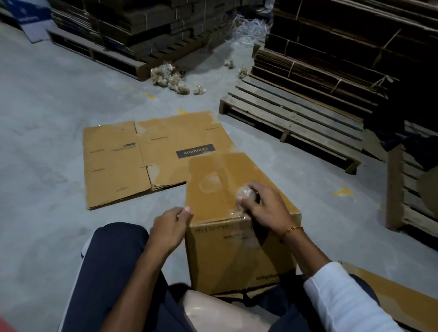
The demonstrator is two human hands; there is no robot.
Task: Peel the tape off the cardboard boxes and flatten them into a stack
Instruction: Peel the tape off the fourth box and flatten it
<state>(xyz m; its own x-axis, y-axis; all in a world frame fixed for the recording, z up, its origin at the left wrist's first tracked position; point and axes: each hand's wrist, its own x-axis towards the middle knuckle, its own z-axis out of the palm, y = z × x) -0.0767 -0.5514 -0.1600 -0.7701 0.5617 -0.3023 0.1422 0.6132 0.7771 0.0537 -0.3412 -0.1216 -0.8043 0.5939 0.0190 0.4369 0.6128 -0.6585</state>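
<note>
Upright cardboard box [237,218] on the floor [46,155] between the knees, its taped top facing up. Right hand [261,204] on the near right part of that top, grip clamped around a crumpled ball of clear tape [247,193], thumb and fingers curled about it. Strip of tape [209,183] stuck along the top's centre, just left of the ball; whether ball and strip were joined, impossible to tell. Left hand [170,227] at the box's near left top corner, fingers curled, thumb tip up at the edge; whether anything was pinched there, not clear.

Flattened box [141,158] flat on the floor just beyond and left of the upright one, printed side up, its right edge hidden behind the upright box. Box's inside not visible, top closed.

Further off: wads of used tape [172,79] by a wooden pallet [292,119], and bundled cardboard stacks [348,45] in deep shadow. Another cardboard sheet [397,300] at lower right, partly hidden by the white sleeve [345,302].
</note>
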